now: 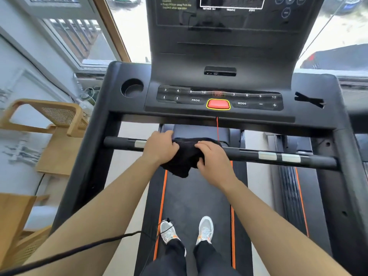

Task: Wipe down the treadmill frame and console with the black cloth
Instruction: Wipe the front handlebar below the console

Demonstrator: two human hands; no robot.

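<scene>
A black cloth (pixel 186 156) is draped over the treadmill's horizontal handlebar (pixel 249 154), near its middle. My left hand (pixel 161 147) grips the cloth's left side around the bar. My right hand (pixel 214 159) presses on the cloth's right side. Beyond the bar lies the black console (pixel 219 84) with its button panel and a red stop button (pixel 218 104). The upright display panel (pixel 229 26) rises behind it. The dark frame posts (pixel 89 156) run down on both sides.
A red safety cord (pixel 217 128) hangs from the stop button to the cloth. A cup holder (pixel 131 87) sits at the console's left. Wooden furniture (pixel 45 124) stands to the left. A black cable (pixel 79 249) crosses my left forearm. My feet (pixel 187 230) stand on the belt.
</scene>
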